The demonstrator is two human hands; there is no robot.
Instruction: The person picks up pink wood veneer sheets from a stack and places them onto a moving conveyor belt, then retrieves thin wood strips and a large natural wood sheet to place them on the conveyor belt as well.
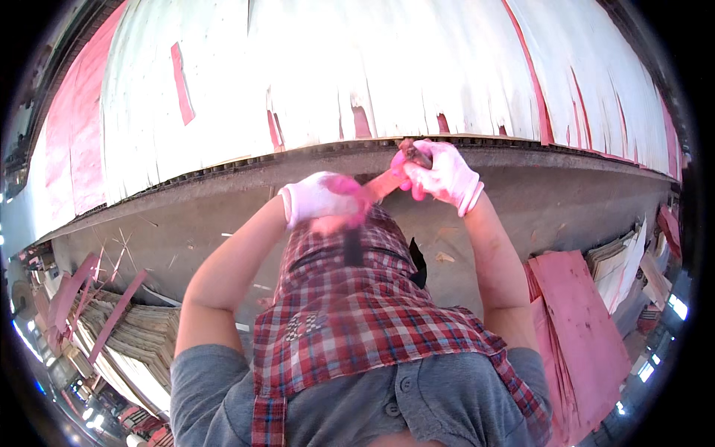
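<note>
Both my hands wear white gloves with pink-stained fingers and meet in front of my checked apron [357, 305]. A flat, narrow pinkish-orange strip [385, 183] slants up between them. My left hand [328, 200], smeared by motion, is closed at the lower end of this strip. At its upper end, my right hand [441, 173] has its fingers curled round a dark brown, knobbly piece [417, 153] whose kind I cannot make out. Just beyond the hands is the edge of a wide table spread with pale veneer sheets [313, 67].
Pink shows through splits in the sheets, and a loose pink strip [181, 83] lies on top. Stacked veneer [134, 335] stands at the lower left. Pink sheets [581, 328] lean at the right, beside more pale boards [622, 261]. Thin scraps litter the grey floor [223, 194].
</note>
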